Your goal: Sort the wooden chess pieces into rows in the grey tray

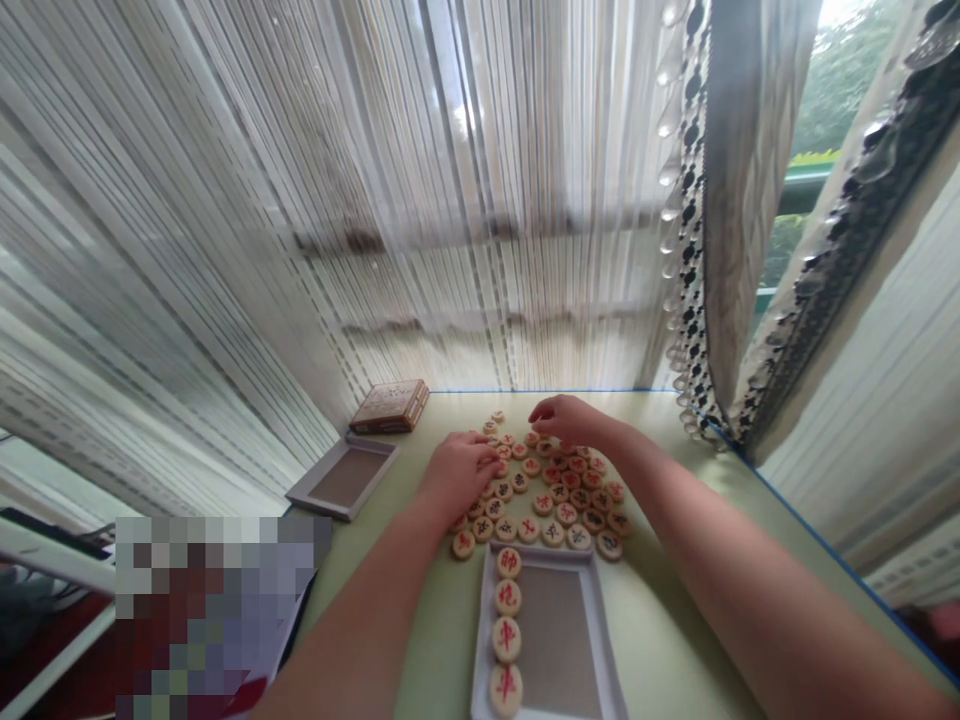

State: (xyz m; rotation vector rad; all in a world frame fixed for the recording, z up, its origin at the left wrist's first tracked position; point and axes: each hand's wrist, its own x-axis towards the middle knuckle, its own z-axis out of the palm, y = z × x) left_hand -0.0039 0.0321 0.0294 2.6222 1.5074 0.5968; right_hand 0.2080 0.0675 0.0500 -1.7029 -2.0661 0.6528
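Observation:
Several round wooden chess discs (551,495) with red and dark characters lie spread on the pale green table (675,620). My left hand (461,470) rests palm down on the left side of the spread, fingers curled over some discs. My right hand (562,415) hovers at the far edge of the spread, fingers bent down onto a disc. A grey tray (559,640) lies near me with several red-marked discs (508,625) lined along its left side.
A second grey tray (345,478) lies to the left, and a brown box (391,405) sits behind it. Striped sheer curtains hang close behind the table. A patterned drape (731,230) hangs at the right. The table's blue-edged rim runs along the right.

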